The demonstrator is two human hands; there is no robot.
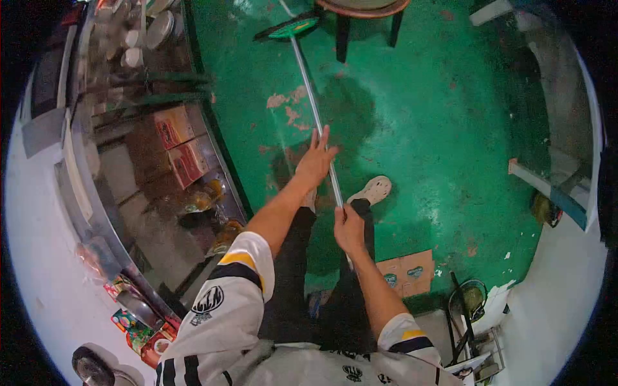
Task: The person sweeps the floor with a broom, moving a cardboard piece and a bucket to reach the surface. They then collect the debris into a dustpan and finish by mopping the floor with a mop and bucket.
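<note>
You hold the mop (311, 96) in both hands, its green head (293, 27) just beside the stool (364, 6), on the left, and its metal pole slanting from there towards you. Your left hand (314, 164), the nearer to the stool, grips the pole loosely, fingers straightened; your right hand (349, 228), farther from the stool, curls around it. Left of the stool, a cabinet (223, 157) holds red boxes (187, 162).

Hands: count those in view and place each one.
2: the left hand is at the pole, farther from the body; the right hand grips it nearer the body.
</note>
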